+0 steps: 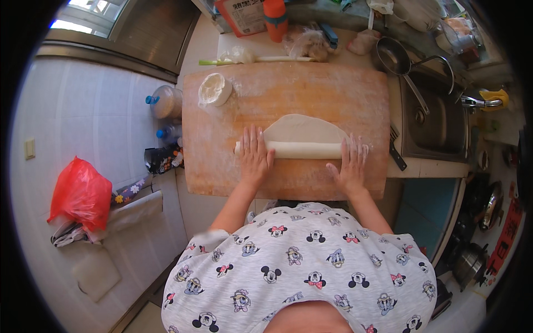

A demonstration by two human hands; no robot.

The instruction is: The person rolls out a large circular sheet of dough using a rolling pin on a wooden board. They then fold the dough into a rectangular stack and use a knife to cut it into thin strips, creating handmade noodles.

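Observation:
A thin sheet of dough [306,128] lies on a floured wooden board [291,179], its near part wound into a long roll [308,150]. The far edge of the sheet is spread flat in a rounded shape. My left hand [255,156] rests flat over the left end of the roll, fingers pointing away from me. Over the right end lies my right hand [353,164], thumb spread and flour on the fingers. Neither hand is curled around the roll. Whether a rolling pin is inside the roll is largely hidden by dough and hands.
A white tub of flour [215,89] stands on the board's far left. Behind it lie a green onion [283,59] and an orange bottle [275,23]. To the right are a knife [397,154], a steel sink [435,120] and a pan [392,56] with its handle over the sink.

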